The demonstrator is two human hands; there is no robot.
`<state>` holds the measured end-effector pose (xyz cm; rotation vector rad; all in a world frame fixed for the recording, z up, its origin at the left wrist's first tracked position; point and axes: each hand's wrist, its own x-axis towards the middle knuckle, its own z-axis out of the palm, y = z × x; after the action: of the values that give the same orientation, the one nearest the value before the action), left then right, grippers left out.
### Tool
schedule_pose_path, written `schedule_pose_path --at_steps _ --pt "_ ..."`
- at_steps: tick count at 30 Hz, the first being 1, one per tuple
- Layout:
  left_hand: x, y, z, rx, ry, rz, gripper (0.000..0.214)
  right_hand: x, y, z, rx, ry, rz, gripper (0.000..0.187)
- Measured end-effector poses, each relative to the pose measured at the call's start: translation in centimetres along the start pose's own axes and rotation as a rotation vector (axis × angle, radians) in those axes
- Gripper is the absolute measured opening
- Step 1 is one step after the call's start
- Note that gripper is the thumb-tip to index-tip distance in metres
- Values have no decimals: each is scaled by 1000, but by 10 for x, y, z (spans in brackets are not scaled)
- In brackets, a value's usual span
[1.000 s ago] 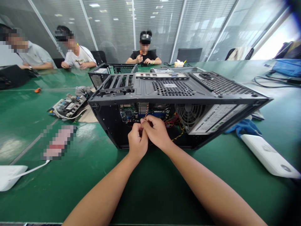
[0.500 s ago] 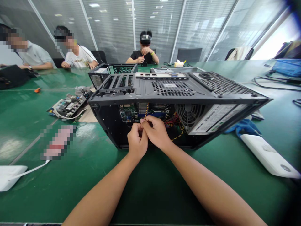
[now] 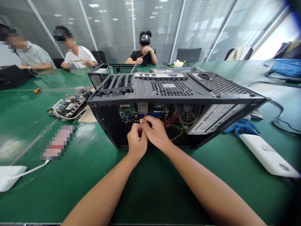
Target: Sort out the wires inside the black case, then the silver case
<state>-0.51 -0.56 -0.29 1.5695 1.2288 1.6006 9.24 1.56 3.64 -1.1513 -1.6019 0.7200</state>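
Observation:
A black computer case [image 3: 141, 99] lies on its side before me, its open side facing me. At that opening my left hand [image 3: 136, 139] and my right hand [image 3: 155, 129] meet, thumbs and fingers pinched together. A thin twisted cable [image 3: 146, 108], orange and dark, runs down into their fingertips; its end is hidden by the fingers. Behind them shows the motherboard [image 3: 128, 113]. To the right of my right hand are the power supply [image 3: 202, 121] with its fan grille and a bundle of coloured wires [image 3: 172, 121].
Left on the green table [image 3: 94, 175] lie a loose circuit board [image 3: 69, 105], a blurred pink item [image 3: 57, 142] and a white charger [image 3: 10, 177]. To the right are a white power bank [image 3: 268, 153], a blue glove [image 3: 244, 127] and a black cable [image 3: 278, 117]. Several people sit across.
Both hands stay pinched at nearly the same spot. On the right, a black cable has shifted nearer, beside the case's corner. A co-worker in white has moved a hand slightly.

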Motion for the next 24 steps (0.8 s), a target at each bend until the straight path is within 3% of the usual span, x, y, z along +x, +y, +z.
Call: schedule_pose_path --at_steps 24 --pt "0 -3 0 -29 -7 -19 20 1 3 2 5 -6 -3 32"
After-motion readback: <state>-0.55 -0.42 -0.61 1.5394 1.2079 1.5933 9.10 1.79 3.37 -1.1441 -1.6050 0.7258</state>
